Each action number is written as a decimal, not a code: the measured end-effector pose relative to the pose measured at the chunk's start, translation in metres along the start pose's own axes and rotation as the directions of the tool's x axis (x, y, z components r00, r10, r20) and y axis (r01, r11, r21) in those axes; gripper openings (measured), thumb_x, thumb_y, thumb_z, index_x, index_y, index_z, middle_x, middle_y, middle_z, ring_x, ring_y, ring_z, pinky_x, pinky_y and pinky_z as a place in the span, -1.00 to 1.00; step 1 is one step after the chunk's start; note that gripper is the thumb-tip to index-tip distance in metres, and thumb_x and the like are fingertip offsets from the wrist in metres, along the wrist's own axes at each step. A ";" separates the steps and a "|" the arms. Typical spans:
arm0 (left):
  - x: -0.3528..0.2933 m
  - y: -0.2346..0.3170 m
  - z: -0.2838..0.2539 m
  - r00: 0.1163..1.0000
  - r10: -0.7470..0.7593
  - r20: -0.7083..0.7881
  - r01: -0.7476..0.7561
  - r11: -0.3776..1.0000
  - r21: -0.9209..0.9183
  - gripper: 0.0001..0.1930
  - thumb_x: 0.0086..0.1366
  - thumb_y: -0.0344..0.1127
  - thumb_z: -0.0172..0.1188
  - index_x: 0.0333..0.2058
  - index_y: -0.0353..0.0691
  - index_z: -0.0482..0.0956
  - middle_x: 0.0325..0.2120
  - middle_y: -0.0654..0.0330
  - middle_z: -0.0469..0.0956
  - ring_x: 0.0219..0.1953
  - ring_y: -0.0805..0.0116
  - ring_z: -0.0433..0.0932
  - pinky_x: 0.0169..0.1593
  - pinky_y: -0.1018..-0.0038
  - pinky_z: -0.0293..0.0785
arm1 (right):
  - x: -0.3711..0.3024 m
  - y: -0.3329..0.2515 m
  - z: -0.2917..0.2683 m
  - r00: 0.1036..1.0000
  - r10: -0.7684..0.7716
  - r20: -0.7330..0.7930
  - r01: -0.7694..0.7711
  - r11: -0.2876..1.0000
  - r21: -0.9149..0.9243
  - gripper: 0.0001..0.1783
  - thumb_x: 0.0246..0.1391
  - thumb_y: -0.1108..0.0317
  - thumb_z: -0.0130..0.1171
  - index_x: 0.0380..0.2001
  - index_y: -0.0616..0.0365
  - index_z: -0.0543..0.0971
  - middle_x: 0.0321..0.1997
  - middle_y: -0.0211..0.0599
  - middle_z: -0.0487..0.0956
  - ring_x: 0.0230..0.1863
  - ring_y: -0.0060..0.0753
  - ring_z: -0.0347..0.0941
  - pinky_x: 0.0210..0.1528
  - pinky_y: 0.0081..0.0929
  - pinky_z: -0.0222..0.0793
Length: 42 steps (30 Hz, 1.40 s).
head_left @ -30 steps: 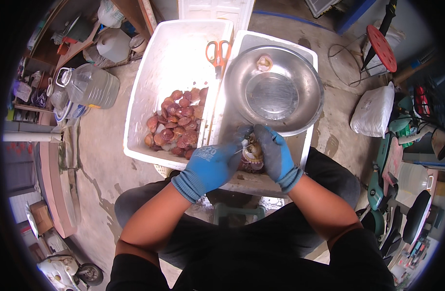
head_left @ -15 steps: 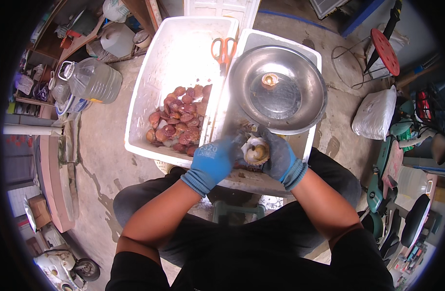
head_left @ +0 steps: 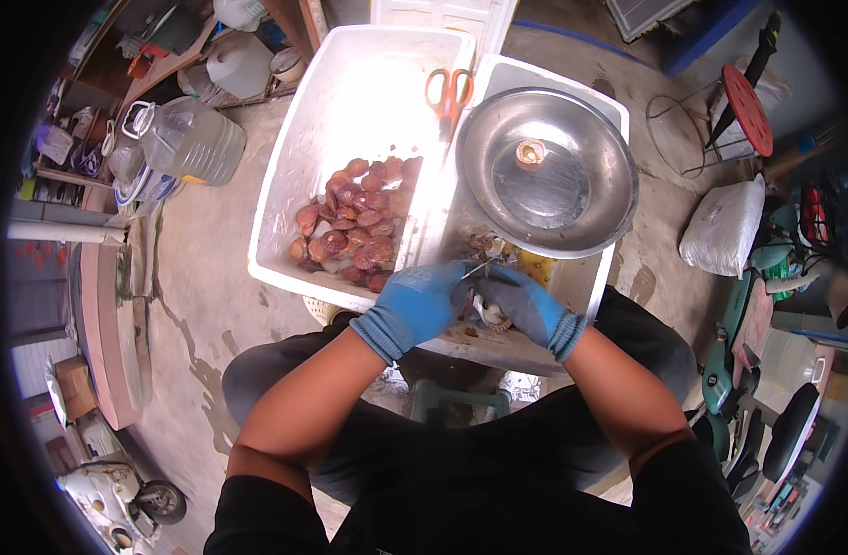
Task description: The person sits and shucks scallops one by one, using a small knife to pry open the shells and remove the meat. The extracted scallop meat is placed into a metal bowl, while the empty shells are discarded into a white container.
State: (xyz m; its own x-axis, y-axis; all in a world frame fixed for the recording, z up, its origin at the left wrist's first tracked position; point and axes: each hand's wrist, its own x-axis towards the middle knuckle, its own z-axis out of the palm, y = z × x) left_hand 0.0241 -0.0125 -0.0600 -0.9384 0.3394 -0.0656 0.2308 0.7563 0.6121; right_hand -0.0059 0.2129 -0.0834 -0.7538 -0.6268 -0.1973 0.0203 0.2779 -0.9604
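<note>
Both my hands wear blue gloves with grey palms and meet above the near end of the right-hand white foam box. My right hand is closed around a scallop, whose ribbed shell edge and pale flesh show below the fingers. Close against it, my left hand is closed too, and a thin metal tool sticks out from its fingers; the handle is hidden. Beyond the hands, a steel basin rests on the box, holding one half shell with pale flesh.
Reddish-brown scallops are heaped in the left foam box. Orange-handled scissors lie over the rim between the boxes. Shell scraps and yellowish liquid sit in the right box under the basin. A large water jug stands at left.
The scallop has been tilted and lowered in my right hand, so less of its inside shows. My left hand has come up against it, with the thin tool now visible. The whole view has shifted slightly.
</note>
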 end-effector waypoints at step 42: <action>0.008 -0.239 0.085 0.858 -0.502 0.105 0.424 0.809 0.407 -0.52 0.35 -0.19 0.11 0.26 0.18 0.52 0.01 0.03 0.69 0.09 -0.08 0.65 0.10 0.05 0.58 | 0.014 -0.053 -0.035 0.932 -0.072 -0.356 -0.039 0.955 -0.295 -0.37 0.34 0.31 0.23 0.41 0.22 0.37 0.34 0.02 0.53 0.34 -0.19 0.46 0.36 -0.31 0.33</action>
State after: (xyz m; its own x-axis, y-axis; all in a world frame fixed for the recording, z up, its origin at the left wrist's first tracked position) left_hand -0.0172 -0.1431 -0.2736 -0.8944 -0.0299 -0.4463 -0.1063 0.9834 0.1472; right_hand -0.0408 0.2153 -0.0286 -0.9375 -0.3450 -0.0449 -0.1450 0.5047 -0.8510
